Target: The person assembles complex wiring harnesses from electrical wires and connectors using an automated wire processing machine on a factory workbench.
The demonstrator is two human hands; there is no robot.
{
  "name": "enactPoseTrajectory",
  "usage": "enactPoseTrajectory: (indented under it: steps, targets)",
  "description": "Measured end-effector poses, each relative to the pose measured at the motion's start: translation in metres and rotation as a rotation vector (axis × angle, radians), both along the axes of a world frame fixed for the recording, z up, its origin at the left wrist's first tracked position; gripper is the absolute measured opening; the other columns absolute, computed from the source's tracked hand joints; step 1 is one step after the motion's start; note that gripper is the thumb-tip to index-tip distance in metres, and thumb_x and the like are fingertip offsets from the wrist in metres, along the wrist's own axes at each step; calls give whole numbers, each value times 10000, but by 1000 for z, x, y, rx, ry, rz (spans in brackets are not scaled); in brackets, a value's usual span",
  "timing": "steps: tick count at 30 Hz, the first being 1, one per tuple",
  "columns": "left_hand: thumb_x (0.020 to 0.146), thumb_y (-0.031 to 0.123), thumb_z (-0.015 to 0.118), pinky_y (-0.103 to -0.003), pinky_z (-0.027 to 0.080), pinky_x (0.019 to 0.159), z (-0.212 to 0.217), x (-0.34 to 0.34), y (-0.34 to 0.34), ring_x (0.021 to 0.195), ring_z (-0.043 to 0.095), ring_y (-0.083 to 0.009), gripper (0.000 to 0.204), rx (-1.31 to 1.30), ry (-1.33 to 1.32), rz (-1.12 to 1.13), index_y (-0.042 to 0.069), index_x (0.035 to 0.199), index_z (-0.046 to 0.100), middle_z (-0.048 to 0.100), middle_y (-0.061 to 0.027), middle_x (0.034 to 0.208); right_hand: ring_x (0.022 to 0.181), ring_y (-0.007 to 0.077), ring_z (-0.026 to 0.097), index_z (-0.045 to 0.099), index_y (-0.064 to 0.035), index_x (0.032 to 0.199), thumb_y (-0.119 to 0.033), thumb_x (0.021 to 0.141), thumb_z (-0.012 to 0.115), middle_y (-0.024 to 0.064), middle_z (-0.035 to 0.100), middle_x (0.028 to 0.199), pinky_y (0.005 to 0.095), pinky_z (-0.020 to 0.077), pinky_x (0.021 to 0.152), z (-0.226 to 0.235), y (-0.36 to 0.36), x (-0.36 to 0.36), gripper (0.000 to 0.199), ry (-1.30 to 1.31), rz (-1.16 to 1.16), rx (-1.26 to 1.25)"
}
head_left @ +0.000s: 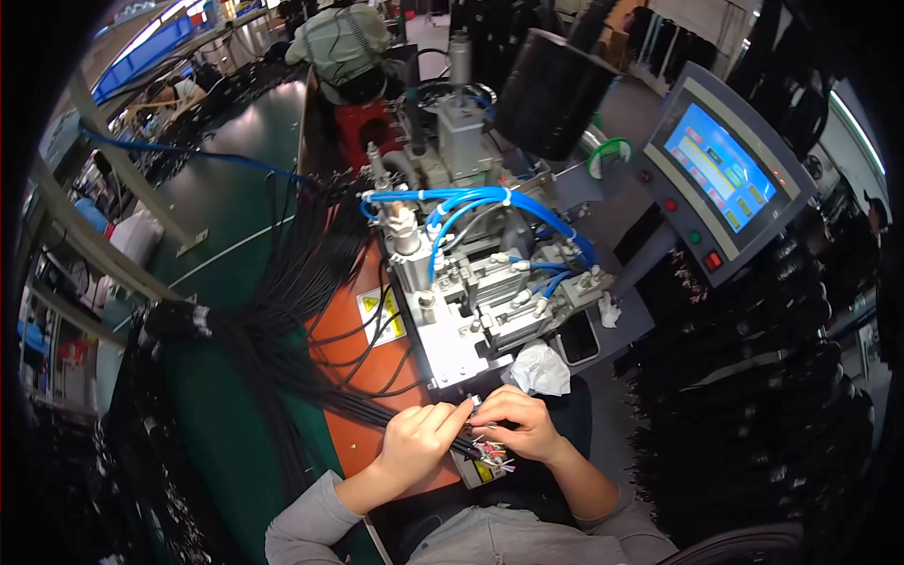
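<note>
My left hand (421,441) is closed around a black cable (377,411) just in front of the metal machine (471,292). My right hand (521,421) pinches the same cable's stripped end, where thin coloured wires (493,454) fan out below my fingers. Both hands meet over the front edge of the orange machine base (363,443). The cable runs left from my hands into a large bundle of black cables (282,311).
Blue air hoses (471,202) loop over the machine. A touch-screen control panel (720,169) stands at the right, a crumpled white cloth (539,369) beside the machine. Piles of black cables (753,395) fill the right side. Another person (341,42) works at the far end of the green table (226,235).
</note>
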State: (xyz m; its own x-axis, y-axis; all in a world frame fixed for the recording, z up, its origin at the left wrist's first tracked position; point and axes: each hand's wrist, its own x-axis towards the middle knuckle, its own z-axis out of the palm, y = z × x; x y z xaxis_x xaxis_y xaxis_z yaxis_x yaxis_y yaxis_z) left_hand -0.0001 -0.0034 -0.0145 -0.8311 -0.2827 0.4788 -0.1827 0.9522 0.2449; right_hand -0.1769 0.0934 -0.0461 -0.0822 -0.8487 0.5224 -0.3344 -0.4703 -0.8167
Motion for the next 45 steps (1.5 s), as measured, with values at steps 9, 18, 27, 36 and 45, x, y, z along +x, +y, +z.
enactPoseTrajectory:
  steps: [9, 18, 27, 36, 45]
  targets:
    - [755, 158, 729, -299, 477, 519, -1, -1, -1, 632, 593, -187, 251, 70, 225, -62, 33, 967, 678, 599, -44, 771, 781, 215, 651, 696, 3, 893, -2, 744, 736, 104, 690, 868, 302, 500, 698, 7, 3, 14, 155, -27, -200, -59]
    - [770, 131, 707, -313, 450, 496, 9, -4, -3, 605, 594, -212, 203, 96, 272, -50, 10, 925, 656, 604, -66, 736, 910, 164, 629, 564, 33, 994, 102, 792, 683, 103, 620, 960, 286, 519, 827, 4, -3, 33, 245, -629, -90, -19]
    - [761, 116, 720, -303, 457, 490, 7, -2, 0, 590, 601, -207, 173, 107, 283, -25, 10, 878, 652, 620, -67, 729, 886, 172, 639, 620, 41, 959, 95, 783, 692, 127, 651, 931, 272, 513, 787, 7, -3, 34, 198, -598, -130, -1]
    - [744, 98, 734, -298, 465, 498, 8, -1, -1, 582, 608, -211, 164, 119, 281, -45, 5, 844, 642, 640, -80, 729, 846, 177, 620, 672, 23, 931, -15, 776, 734, 107, 648, 905, 266, 492, 746, 7, -7, 26, 171, -445, -104, 26]
    - [740, 88, 734, -310, 463, 494, 9, -5, 2, 598, 593, -218, 161, 117, 220, -26, 7, 833, 630, 618, -76, 742, 803, 156, 606, 660, 32, 834, 87, 762, 692, 106, 637, 866, 262, 484, 728, 24, -3, 24, 97, -680, -107, 267]
